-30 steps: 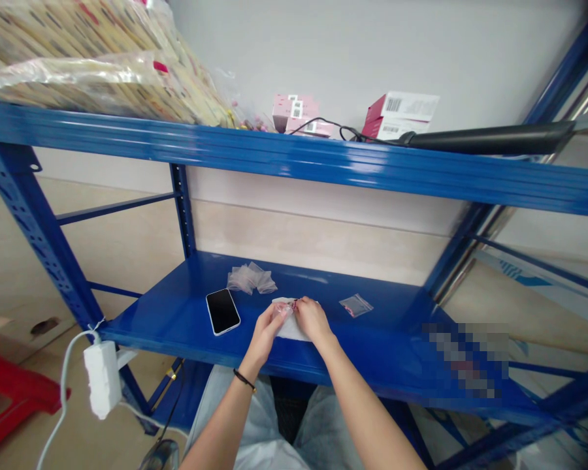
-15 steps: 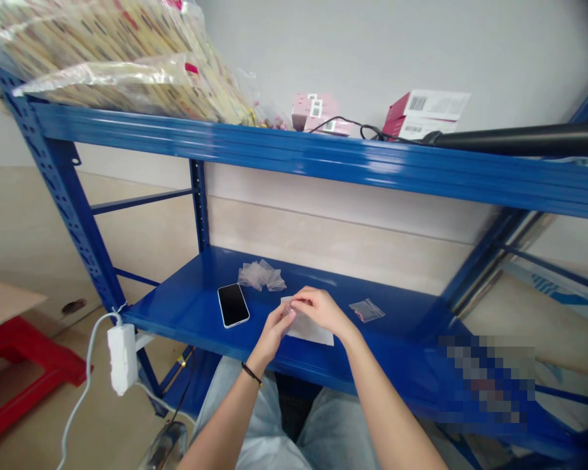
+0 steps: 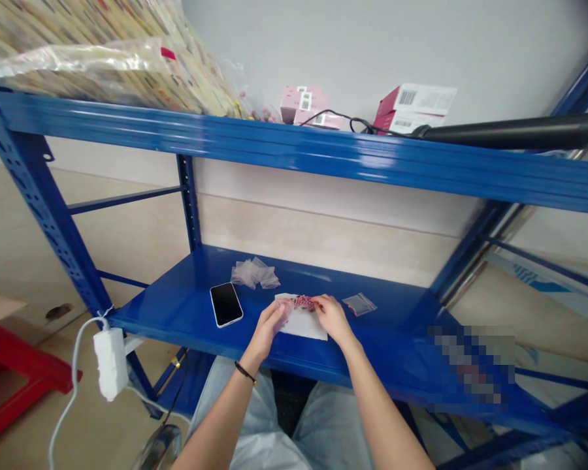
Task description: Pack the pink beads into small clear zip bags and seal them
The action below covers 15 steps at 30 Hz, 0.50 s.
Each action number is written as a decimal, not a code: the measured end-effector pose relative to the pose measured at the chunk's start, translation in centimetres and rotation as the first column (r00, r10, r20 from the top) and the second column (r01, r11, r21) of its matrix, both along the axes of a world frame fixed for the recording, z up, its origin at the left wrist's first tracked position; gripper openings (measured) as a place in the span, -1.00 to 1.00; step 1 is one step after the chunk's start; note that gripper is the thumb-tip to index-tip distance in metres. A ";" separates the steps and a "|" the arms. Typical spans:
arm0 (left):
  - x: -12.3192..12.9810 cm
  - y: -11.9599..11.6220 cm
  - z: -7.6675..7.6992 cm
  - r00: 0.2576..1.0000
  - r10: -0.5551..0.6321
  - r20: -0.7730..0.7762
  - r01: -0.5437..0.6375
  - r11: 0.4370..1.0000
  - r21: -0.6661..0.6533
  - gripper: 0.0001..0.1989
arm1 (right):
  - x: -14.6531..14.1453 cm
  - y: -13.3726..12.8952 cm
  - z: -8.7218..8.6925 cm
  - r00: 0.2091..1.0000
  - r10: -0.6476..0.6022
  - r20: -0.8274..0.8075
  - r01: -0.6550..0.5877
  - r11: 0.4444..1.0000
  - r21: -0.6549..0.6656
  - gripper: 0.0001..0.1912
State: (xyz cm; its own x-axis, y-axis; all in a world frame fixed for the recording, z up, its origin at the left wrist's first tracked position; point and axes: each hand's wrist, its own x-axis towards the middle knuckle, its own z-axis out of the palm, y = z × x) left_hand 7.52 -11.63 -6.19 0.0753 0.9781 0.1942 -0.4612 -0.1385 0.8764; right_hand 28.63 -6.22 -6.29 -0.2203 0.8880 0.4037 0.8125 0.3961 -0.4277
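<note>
My hands work over a sheet of white paper (image 3: 304, 326) lying on the blue steel shelf (image 3: 176, 307). My right hand (image 3: 333, 318) pinches the end of a strand of small pink beads (image 3: 304, 302). My left hand (image 3: 269, 331) grips a small clear plastic bag (image 3: 285, 310), with the strand's other end apparently near its mouth. A black smartphone (image 3: 226, 304) lies to the left of my hands, behind it a pile of clear plastic bags (image 3: 253, 274). To the right sits a small clear bag with pink contents (image 3: 359, 303).
An upper blue shelf beam (image 3: 294, 147) carries large plastic-wrapped packs (image 3: 102, 65), pink boxes (image 3: 306, 108), a red-and-white box (image 3: 411, 108) and a black tube (image 3: 509, 134). A white power strip (image 3: 111, 363) hangs at the shelf's left corner, above a red stool (image 3: 19, 372).
My hands have moved apart, the right one shifting rightward. The pink bead strand now shows stretched between them. The view has shifted slightly.
</note>
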 end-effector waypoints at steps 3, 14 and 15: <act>-0.1 0.0 0.0 1.000 0.001 -0.014 -0.001 1.000 0.006 -0.63 | 0.0 -0.2 -0.9 1.000 -0.007 0.030 0.007 1.000 0.010 -0.65; -0.3 0.7 -1.4 0.999 -0.010 -0.037 0.010 1.000 0.004 -0.66 | -0.4 -0.7 -1.9 0.991 0.036 0.129 -0.051 0.993 0.110 -0.63; -0.2 0.6 -1.4 0.999 -0.009 -0.033 0.009 1.000 -0.002 -0.65 | -0.4 -0.8 -1.9 0.991 0.031 0.131 -0.047 0.992 0.120 -0.64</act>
State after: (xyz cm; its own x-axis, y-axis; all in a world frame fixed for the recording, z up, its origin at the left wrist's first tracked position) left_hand 7.27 -10.99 -7.63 0.0905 0.9776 0.1901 -0.4333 -0.1332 0.8914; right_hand 28.20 -7.01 -8.19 -0.3110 0.8232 0.4750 0.8404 0.4716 -0.2672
